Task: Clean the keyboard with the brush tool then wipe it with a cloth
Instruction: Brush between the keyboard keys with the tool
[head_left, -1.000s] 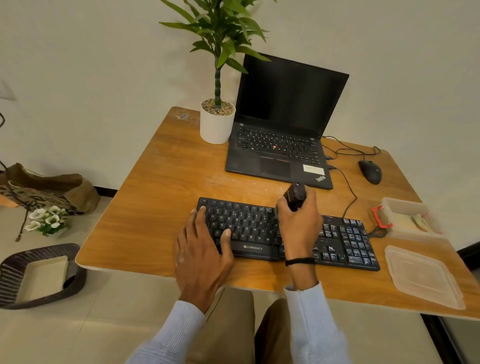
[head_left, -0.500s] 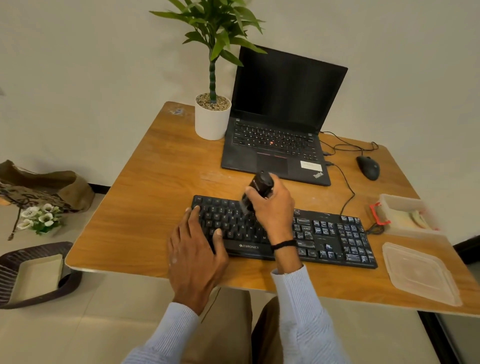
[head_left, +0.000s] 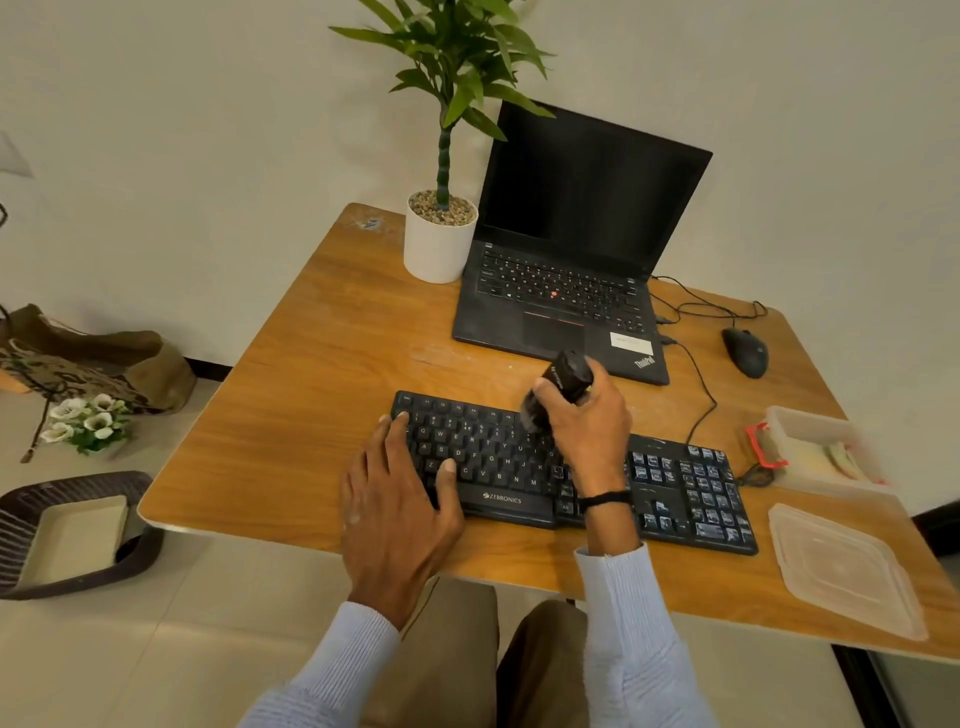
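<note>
Right hand (head_left: 587, 426) is gripping black cylindrical brush tool (head_left: 563, 382), bristles down on black plastic keyboard (head_left: 498, 467); left hand (head_left: 400, 499), fingers spread, is pinning its left end. Suggesting short, light, row-wise strokes.

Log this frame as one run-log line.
phase: brushing | right hand: grips brush tool, bristles at keyboard upper rows | left hand: flat on keyboard left end | wipe: not yet done

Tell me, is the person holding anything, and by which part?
The right hand grips a black brush tool round the middle of its body, bristle end down toward the keyboard. The left hand holds nothing; it rests flat on the keyboard.
</note>
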